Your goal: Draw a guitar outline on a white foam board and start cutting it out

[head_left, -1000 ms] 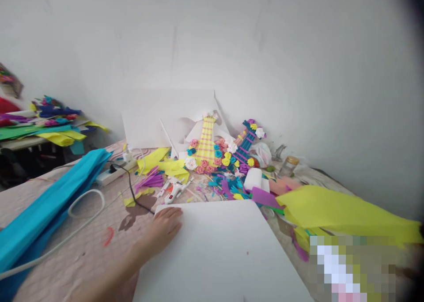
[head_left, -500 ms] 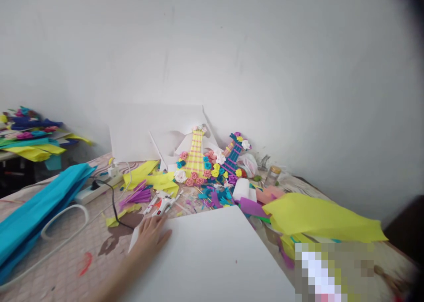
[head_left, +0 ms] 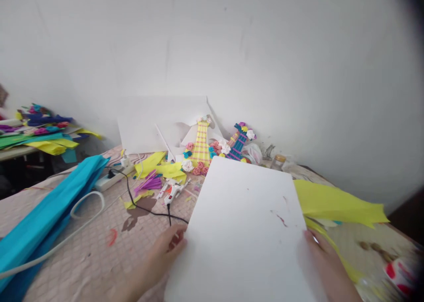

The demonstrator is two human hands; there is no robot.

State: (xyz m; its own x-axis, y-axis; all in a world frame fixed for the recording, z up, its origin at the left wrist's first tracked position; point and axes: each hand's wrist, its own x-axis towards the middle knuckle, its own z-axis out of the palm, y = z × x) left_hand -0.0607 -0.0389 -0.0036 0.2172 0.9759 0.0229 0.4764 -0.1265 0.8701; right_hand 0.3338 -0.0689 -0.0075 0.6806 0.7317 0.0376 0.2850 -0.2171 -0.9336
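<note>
A large white board [head_left: 245,222] with a few reddish-brown marks near its upper right is tilted up in front of me. My left hand [head_left: 170,244] grips its left edge, fingers curled behind it. On the opposite edge my right hand [head_left: 319,249] is closed, its fingertips partly hidden by the board. Left of the board's upper part lies a white hot glue gun [head_left: 172,190] with a black cord. Behind the board's top edge stand a yellow dress-shaped paper craft [head_left: 201,143] with paper roses and a blue one [head_left: 239,144].
Blue crepe paper [head_left: 56,213] lies at left beside a white power strip [head_left: 114,178] and cable. Yellow paper [head_left: 338,200] spreads at right, near a glass jar [head_left: 278,162]. Another white board [head_left: 149,121] leans against the wall. Colourful paper piles up on a side table [head_left: 20,152].
The board has been turned and lifted to a tilt. My left hand moved from its far corner to its left edge; my right hand now holds the right edge.
</note>
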